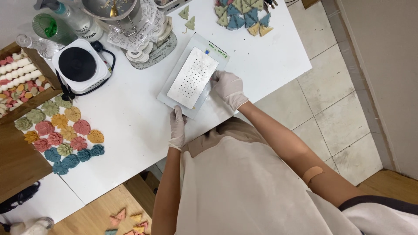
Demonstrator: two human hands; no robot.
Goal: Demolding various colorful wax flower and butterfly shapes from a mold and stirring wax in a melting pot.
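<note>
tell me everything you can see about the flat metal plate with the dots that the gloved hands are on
The metal plate is a flat, matte silver rectangle with a grid of small dark dots or holes across its middle. It lies askew on a slightly larger pale grey base with rounded corners, on the white table. The right hand, in a white glove, rests on the plate's near right edge. The gloved left hand touches the base's near corner. Nothing lies on top of it.

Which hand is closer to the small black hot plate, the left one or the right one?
Left. The left hand lies at the perforated metal plate's near corner, toward the hot plate; the right hand is on its far side.
</note>
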